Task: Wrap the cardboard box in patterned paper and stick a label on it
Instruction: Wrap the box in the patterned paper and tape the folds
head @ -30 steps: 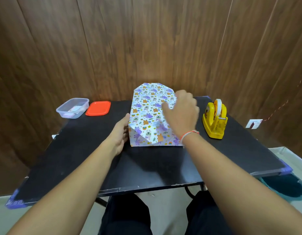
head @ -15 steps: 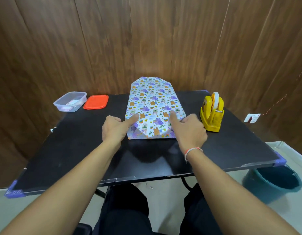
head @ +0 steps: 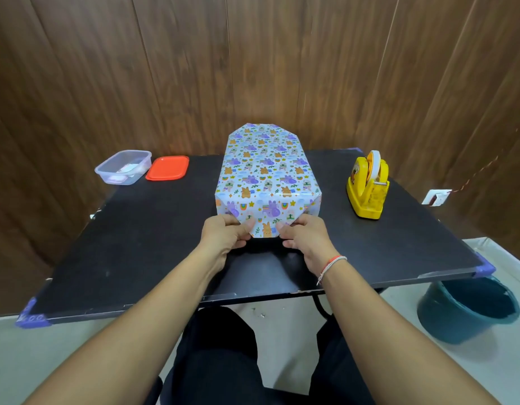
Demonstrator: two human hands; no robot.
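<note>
Near flap of patterned paper (head: 264, 229) pinched at its two lower corners: left hand (head: 227, 235) on the left corner, thumb on top and remaining fingers curled beneath; right hand (head: 305, 238) on the right corner in a mirrored hold, thumb above, fingers tucked under. Flap tapering toward the viewer to a blunt point between the two thumbs, folded down over the near end face of the cardboard box (head: 267, 173). Box fully covered in the patterned paper, no cardboard visible, lying flat at the centre of the black table (head: 141, 247), long axis running away from the viewer; far end with an angled, untucked flap projecting past the table's rear edge. Red-and-white thread bracelet (head: 331, 266) on the right wrist. Yellow tape dispenser (head: 367, 188) to the right of the box, well apart from it. Clear plastic container (head: 123, 166) and orange lid (head: 168, 172) side by side at the far left of the table. Dark bucket (head: 469, 308) on the floor beneath the table's right near corner. Wood-panelled wall (head: 194, 68) behind.
</note>
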